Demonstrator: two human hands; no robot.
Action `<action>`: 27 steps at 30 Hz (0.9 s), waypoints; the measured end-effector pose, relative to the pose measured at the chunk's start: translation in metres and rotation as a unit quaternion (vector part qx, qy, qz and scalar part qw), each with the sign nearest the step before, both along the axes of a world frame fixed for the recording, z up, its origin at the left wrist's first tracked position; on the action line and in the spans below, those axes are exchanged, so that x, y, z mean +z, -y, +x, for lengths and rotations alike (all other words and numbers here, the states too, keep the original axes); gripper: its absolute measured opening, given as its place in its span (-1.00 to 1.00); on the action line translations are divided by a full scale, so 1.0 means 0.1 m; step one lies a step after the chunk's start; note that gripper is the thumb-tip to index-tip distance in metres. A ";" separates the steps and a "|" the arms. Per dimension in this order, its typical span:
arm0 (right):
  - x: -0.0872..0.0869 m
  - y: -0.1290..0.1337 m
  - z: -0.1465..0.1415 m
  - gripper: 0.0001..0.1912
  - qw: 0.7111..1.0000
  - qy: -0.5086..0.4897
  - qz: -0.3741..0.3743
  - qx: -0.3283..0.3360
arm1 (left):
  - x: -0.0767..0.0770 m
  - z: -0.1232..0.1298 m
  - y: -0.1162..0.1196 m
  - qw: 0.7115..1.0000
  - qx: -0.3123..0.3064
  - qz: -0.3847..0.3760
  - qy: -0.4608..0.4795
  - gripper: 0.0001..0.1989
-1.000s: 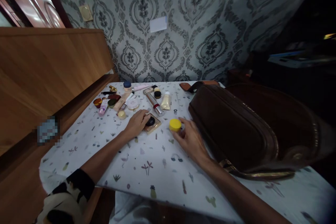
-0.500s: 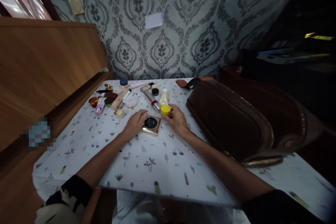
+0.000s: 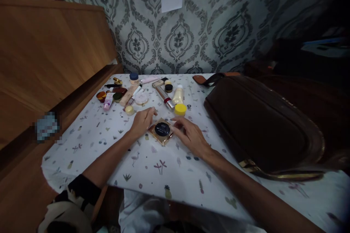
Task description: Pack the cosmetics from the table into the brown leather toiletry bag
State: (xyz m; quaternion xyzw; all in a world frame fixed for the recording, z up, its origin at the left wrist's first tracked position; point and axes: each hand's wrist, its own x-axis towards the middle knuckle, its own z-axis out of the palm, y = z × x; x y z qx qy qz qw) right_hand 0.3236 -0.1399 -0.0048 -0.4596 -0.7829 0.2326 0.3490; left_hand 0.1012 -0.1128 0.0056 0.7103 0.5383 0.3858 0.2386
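A square gold powder compact (image 3: 162, 139) with a round dark centre lies on the patterned tablecloth between my hands, one corner turned toward me. My left hand (image 3: 142, 122) has its fingers curled at the compact's left corner; part of the grip is hidden. From the right, my right hand (image 3: 191, 136) reaches to the opposite corner, thumb at the edge and a gap between thumb and fingers. Just beyond it stands a small jar with a yellow lid (image 3: 180, 109), apart from the hand. Behind that are a cream tube (image 3: 178, 95) and a silver-ended cosmetic tube (image 3: 164, 97).
Several cosmetics lie at the back left, among them a blue-lidded jar (image 3: 133, 78), a pink tube (image 3: 108, 101), a round pale compact (image 3: 141, 97) and a small cream jar (image 3: 129, 110). A large brown leather bag (image 3: 254, 120) fills the table's right side. A wooden panel (image 3: 54, 43) borders the left.
My right hand has let go of the yellow-lidded jar, now standing on the table, and moved to the gold compact. The compact has turned cornerwise. The camera view has shifted.
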 end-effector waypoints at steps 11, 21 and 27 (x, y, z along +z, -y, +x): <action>-0.06 0.10 -0.12 -0.09 0.994 0.082 0.043 0.058 | 0.03 0.01 0.01 0.993 -0.105 -0.038 0.021 -0.44; -0.09 -0.06 0.07 -0.68 0.999 0.012 0.042 0.022 | -0.03 -0.09 -0.06 0.995 -0.074 -0.027 0.061 -0.35; -0.03 0.09 -0.04 -0.46 0.994 0.059 0.023 0.092 | 0.01 0.02 0.01 0.982 -0.134 -0.077 0.106 -0.39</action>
